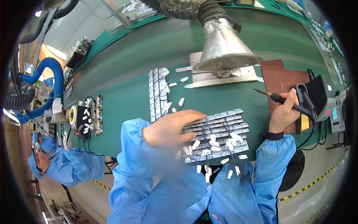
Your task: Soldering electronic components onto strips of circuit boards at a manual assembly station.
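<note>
My right hand is closed around the handle of a soldering iron, whose tip points left, above the green bench top. In front of me lies a panel of narrow white circuit board strips side by side. Dark wires run from the strips to white plug connectors, several of which hang past the near edge. My left hand rests at the panel's left end, fingers stretched and apart, the fingertips over the strips. Whether its thumb presses on a wire cannot be made out.
A metal fume hood hangs over a whitish plate beyond the panel. More circuit strips lie left of it. At right stand an iron holder with a yellow sponge and a soldering station. A co-worker in blue sits at left.
</note>
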The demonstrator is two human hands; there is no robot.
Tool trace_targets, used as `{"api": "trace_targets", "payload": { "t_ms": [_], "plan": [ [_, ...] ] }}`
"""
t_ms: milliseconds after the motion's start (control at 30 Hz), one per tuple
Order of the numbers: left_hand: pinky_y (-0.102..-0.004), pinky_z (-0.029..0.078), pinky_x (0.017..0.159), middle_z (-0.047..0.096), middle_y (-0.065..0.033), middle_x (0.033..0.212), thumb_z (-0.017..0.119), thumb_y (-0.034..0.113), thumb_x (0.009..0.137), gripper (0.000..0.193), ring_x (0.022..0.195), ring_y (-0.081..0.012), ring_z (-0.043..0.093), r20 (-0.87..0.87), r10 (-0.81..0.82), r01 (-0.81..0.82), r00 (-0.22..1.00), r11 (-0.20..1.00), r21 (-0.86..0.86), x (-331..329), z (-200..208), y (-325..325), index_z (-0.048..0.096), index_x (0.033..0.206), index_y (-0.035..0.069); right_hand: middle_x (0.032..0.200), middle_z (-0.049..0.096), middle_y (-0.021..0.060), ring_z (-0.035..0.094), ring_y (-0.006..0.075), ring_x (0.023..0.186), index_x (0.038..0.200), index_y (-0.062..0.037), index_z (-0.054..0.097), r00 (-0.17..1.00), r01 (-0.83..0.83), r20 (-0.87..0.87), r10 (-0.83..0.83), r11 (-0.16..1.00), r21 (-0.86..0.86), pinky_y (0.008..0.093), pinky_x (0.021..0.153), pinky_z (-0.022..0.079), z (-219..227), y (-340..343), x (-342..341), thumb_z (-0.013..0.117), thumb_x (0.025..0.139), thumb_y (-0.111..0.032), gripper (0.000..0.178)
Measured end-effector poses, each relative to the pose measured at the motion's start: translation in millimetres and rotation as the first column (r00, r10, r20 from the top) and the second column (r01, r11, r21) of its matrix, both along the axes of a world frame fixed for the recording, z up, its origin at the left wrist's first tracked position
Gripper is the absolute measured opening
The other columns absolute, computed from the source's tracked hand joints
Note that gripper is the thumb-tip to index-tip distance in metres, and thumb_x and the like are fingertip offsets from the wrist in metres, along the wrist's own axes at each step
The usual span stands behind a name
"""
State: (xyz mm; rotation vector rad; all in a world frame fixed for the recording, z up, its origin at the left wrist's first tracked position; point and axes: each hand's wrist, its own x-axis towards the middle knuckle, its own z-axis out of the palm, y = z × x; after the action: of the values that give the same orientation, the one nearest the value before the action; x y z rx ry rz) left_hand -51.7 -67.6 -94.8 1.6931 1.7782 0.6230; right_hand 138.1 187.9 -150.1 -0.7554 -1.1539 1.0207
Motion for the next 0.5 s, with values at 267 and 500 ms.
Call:
{"api": "trace_targets", "payload": {
  "t_ms": [267,500],
  "plan": [
    [-0.039,0.05,0.086,0.061,-0.0139,0.109,0.06,0.012,0.089,0.033,0.102,-0.0331,0.06,0.109,0.087,-0.097,0.99,0.991,0.092,4,-19,9,0.059,0.12,0.003,0.068,0.057,0.0033,0.053,0.0109,0.061,0.068,0.0005,0.056,0.999,-0.016,0.049,0.015,1.0,0.012,0.0237,0.061,0.048,-5,3,3,0.053,0.099,-0.021,0.038],
    [-0.0413,0.05,0.078,0.059,-0.0151,0.099,0.062,0.02,0.089,0.033,0.092,-0.0345,0.059,-0.015,0.201,-0.195,0.98,0.963,0.187,-1,-33,-1,0.059,0.117,0.003,0.073,0.056,0.0019,0.051,0.0106,0.068,0.071,-0.0001,0.06,0.994,0.076,0.074,-0.076,0.997,0.004,0.0245,0.063,0.044,-13,11,-3,0.055,0.098,-0.025,0.037]
  ]
}}
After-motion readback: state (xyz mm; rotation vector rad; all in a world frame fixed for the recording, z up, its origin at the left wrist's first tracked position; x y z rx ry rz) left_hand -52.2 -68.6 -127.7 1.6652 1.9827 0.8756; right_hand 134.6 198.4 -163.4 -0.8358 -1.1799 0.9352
